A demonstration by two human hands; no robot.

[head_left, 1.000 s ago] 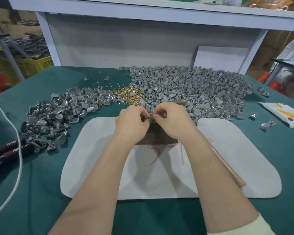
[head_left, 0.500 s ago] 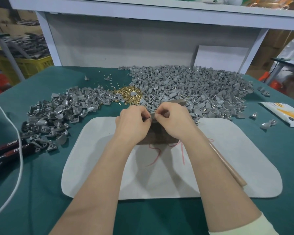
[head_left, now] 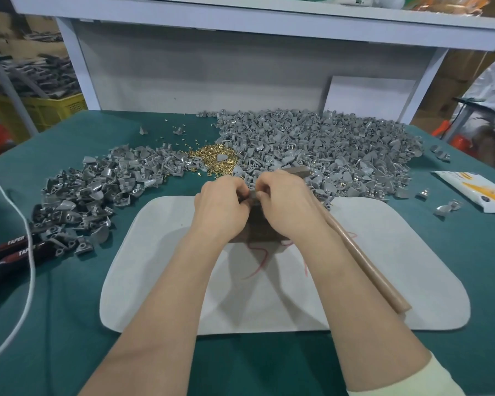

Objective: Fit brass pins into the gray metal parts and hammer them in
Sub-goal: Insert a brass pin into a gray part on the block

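Table (head_left: pixel 69 324): covered in green cloth; carries all the items below.
Mat (head_left: pixel 412 238): white, rounded corners, at the near centre of the table; red marks on its surface.
Right pile (head_left: pixel 326 144): large heap of gray metal parts beyond the mat.
Left pile (head_left: pixel 97 190): smaller heap of the same parts, far left of the mat.
Hammer (head_left: pixel 377 278): wooden handle lies across the mat beside the right forearm; head at the near edge of the right pile.
Left hand (head_left: pixel 220 207), right hand (head_left: pixel 289 207): side by side, fingers curled, fingertips meeting.
Block (head_left: pixel 257 227): brown, on the mat under both hands.
Pliers (head_left: pixel 17 252): black and red grips marked "TAPER", at the left edge.
Packet (head_left: pixel 475 192): white with yellow print; text not legible.
Brass pins (head_left: pixel 212 155): gold heap between the two piles.
Gray part (head_left: pixel 252 195): pinched between the fingertips of both hands, above the block; no pin can be made out in it.
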